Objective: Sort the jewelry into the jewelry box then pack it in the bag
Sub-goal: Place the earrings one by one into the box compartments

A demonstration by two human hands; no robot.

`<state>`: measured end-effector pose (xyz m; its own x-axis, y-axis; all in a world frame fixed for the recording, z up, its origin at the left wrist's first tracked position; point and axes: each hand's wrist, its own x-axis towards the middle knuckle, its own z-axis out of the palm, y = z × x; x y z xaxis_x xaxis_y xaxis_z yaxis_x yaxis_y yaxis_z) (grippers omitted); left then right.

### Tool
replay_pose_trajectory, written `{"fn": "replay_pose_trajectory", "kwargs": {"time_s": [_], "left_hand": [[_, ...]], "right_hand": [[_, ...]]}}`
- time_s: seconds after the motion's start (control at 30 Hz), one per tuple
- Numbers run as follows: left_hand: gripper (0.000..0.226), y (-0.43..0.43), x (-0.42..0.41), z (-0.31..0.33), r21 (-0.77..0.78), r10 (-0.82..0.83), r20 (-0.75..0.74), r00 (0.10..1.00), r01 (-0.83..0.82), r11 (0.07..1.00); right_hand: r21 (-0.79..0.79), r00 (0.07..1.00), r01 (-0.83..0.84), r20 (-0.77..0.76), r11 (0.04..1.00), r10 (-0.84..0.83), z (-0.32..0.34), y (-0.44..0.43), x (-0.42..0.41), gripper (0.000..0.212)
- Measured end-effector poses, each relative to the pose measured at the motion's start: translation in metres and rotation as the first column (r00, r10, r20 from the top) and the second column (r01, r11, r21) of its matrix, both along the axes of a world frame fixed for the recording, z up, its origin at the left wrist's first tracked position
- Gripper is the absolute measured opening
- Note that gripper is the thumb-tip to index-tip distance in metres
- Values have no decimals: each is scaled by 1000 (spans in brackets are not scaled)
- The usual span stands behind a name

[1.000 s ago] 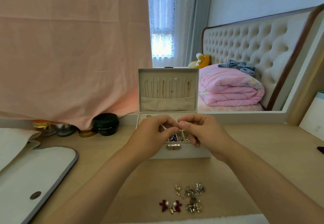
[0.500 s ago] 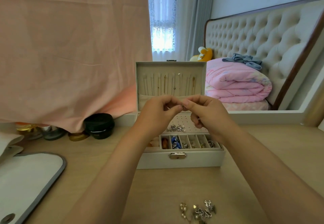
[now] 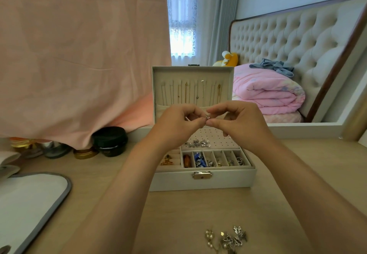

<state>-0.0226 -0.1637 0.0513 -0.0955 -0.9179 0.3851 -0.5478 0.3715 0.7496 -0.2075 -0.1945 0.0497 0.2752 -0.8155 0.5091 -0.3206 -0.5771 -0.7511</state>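
a small silver earring (image 3: 207, 116) is pinched between the left hand (image 3: 178, 123) and right hand (image 3: 237, 121), above the open jewelry box (image 3: 202, 180).

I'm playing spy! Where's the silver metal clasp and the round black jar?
silver metal clasp (image 3: 202, 175): head view, middle of its plate.
round black jar (image 3: 109, 141): head view, middle of its side.

A pink fabric sheet (image 3: 79, 55) is hanging over a black round jar (image 3: 109, 141) and a gold-lidded tin (image 3: 85, 153) standing on the light wooden surface (image 3: 198, 214). A folded pink quilt (image 3: 266, 95) is lying beside a beige tufted headboard (image 3: 288, 41).
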Motion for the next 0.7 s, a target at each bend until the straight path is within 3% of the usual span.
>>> {"fn": "replay_pose_trajectory", "kwargs": {"time_s": [0.13, 0.27, 0.47, 0.7], "left_hand": [[8, 1, -2, -2, 33, -6, 16, 1000, 6, 999], [6, -1, 0, -8, 56, 14, 17, 1000, -15, 998], [7, -4, 4, -13, 36, 131, -23, 991, -130, 991], [6, -3, -3, -16, 5, 116, 3, 993, -116, 993]], "right_hand": [[-81, 998, 4, -70, 997, -10, -1, -2, -6, 16], [-52, 979, 87, -179, 995, -95, -8, -8, -14, 14], [-52, 818, 223, -533, 973, -216, -14, -11, -16, 3], [-168, 726, 201, -636, 965, -262, -13, -6, -16, 4]]}}
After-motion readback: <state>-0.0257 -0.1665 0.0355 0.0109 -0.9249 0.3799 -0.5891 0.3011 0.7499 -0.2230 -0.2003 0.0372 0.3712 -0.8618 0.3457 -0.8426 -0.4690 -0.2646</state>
